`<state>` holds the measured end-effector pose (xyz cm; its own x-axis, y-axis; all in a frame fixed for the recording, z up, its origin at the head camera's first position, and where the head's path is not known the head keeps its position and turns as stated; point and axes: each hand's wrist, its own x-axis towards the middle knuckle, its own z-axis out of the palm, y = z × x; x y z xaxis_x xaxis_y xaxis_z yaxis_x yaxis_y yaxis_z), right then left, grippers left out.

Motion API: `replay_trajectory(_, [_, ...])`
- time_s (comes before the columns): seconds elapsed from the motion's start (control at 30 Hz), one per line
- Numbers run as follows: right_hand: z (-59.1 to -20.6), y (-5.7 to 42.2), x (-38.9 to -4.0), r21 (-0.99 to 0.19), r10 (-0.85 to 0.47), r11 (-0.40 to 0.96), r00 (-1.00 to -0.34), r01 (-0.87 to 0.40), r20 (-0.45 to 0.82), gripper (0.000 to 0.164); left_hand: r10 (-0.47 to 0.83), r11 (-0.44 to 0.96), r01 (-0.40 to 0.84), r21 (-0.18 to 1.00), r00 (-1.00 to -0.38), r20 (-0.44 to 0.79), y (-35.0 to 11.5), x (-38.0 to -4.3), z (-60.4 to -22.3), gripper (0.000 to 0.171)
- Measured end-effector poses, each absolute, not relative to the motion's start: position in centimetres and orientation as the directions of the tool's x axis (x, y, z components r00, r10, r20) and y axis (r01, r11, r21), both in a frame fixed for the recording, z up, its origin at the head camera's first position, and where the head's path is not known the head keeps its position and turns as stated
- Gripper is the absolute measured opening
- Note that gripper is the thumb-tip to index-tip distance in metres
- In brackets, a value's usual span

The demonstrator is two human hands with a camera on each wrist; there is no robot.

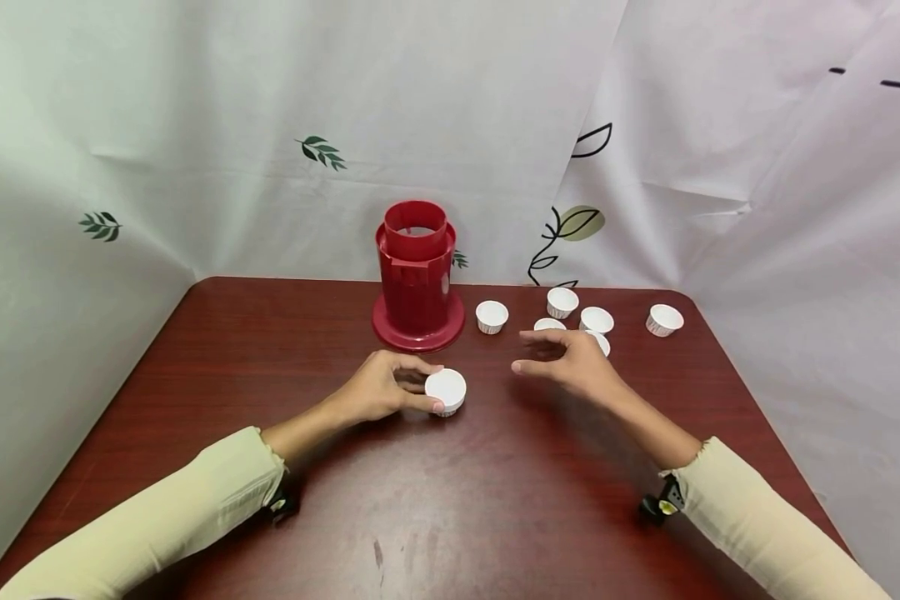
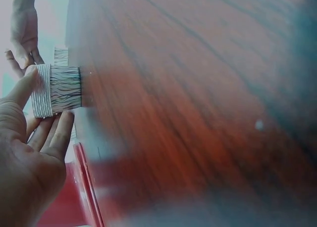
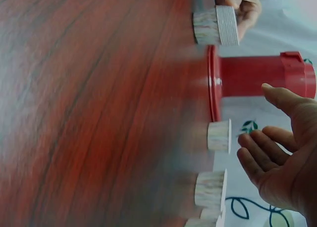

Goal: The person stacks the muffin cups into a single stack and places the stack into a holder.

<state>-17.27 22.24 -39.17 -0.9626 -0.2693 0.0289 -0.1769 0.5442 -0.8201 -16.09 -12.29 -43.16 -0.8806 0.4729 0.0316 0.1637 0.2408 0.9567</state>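
A short stack of nested white paper baking cups (image 1: 446, 390) is pinched between the thumb and fingers of my left hand (image 1: 381, 388). The left wrist view shows the stack (image 2: 55, 91) from the side, its many rims pressed together over streaked, pleated walls. My right hand (image 1: 573, 363) hovers over the table with thumb and fingers spread apart and nothing between them. Behind and partly under it in the head view are several loose cups, one (image 1: 550, 325) partly covered by the fingers. Another single cup (image 1: 491, 317) stands to its upper left.
A red plastic cylinder (image 1: 416, 292) with a wide round base and an open top stands at the table's back edge. More cups lie back right, including a lone one (image 1: 664, 320) near the corner. Pale printed cloth (image 1: 232, 100) hangs behind the dark wooden table (image 1: 495, 517).
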Motion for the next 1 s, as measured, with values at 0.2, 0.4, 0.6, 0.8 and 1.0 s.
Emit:
replay_trajectory(0.2, [-38.6, 23.7, -17.3, -0.831, -0.237, 0.535, -0.971, -0.156, 0.03, 0.056, 0.468, 0.216, 0.161, 0.963, -0.883, 0.043, -12.3, -16.3, -43.3, 0.05])
replay_trajectory(0.4, [-37.9, 24.9, -17.4, -0.808, -0.217, 0.565, -0.975, -0.163, 0.045, 0.053, 0.468, 0.217, 0.149, 0.965, -0.883, 0.031, -12.4, -16.2, -43.3, 0.05])
replay_trajectory(0.6, [-37.7, 26.3, -17.8, -0.775, -0.198, 0.609, -0.979, -0.166, 0.054, 0.054, 0.472, 0.227, 0.157, 0.961, -0.881, 0.033, -12.3, -16.3, -43.3, 0.051])
replay_trajectory(0.8, [-37.7, 27.4, -18.0, -0.757, -0.151, 0.641, -0.988, -0.128, 0.038, 0.056, 0.471, 0.23, 0.155, 0.961, -0.882, 0.029, -12.3, -16.3, -43.3, 0.051])
replay_trajectory(1.0, [-37.6, 28.5, -18.2, -0.769, -0.137, 0.631, -0.99, -0.102, 0.019, 0.061, 0.472, 0.231, 0.156, 0.96, -0.881, 0.029, -12.3, -16.3, -43.3, 0.05])
